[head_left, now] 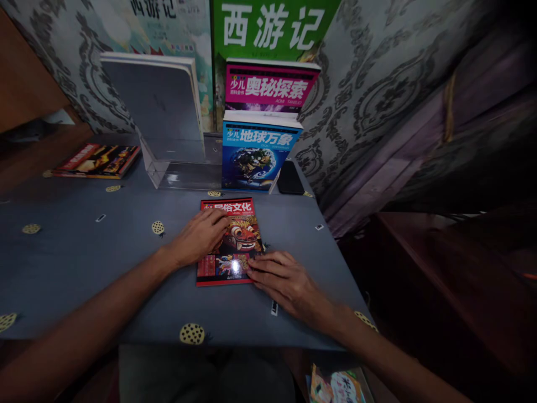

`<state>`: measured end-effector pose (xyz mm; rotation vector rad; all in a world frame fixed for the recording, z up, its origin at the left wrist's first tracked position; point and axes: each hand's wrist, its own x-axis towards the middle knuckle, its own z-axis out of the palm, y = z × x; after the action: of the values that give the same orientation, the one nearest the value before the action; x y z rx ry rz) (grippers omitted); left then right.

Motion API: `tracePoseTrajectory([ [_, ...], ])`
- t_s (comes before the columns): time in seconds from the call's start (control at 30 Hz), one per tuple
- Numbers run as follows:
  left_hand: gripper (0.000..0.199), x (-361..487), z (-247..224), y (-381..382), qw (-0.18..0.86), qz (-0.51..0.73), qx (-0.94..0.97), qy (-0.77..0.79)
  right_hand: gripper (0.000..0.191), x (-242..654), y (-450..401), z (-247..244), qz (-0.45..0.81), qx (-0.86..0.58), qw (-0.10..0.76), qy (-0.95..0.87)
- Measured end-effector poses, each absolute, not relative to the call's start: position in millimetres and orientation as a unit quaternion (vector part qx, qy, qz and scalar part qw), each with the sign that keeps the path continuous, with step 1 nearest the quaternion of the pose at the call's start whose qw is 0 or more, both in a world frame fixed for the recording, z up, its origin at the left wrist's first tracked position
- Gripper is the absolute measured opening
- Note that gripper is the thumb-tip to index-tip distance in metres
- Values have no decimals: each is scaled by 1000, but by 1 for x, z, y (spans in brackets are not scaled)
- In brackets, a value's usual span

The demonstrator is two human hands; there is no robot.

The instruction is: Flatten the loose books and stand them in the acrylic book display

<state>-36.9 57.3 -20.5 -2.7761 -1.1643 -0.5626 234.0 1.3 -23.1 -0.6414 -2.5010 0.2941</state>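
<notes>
A red and black paperback book (241, 240) with a mask on its cover lies flat on the cloth-covered table in front of me. My left hand (205, 235) rests across the book's upper left part, fingers laid on the cover and hiding some of the title. At the lower right edge of the same book is my right hand (285, 280), its fingers stretched out and touching the cover. Neither hand wraps around the book.
Behind it stand a blue book (254, 159) and a magenta book (268, 87) by a clear acrylic stand (180, 176) bearing a grey-backed book (163, 101). Another book (94, 160) lies left; a dark phone-like slab (291, 178) lies right. Large green book (277, 33) at the wall.
</notes>
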Motion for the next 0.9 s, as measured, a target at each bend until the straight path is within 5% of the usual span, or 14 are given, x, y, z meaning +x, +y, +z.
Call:
tracePoseTrajectory([
  [0.33, 28, -37, -18, 56, 58, -148, -914, -374, 31, 193, 63, -11, 145, -262, 304, -905],
  [0.6, 29, -33, -14, 52, 82, -90, -915, -385, 41, 133, 131, -17, 188, -260, 230, -919],
  [0.9, 29, -31, -7, 50, 63, -82, -914, -392, 34, 164, 146, -42, 142, -319, 273, -897],
])
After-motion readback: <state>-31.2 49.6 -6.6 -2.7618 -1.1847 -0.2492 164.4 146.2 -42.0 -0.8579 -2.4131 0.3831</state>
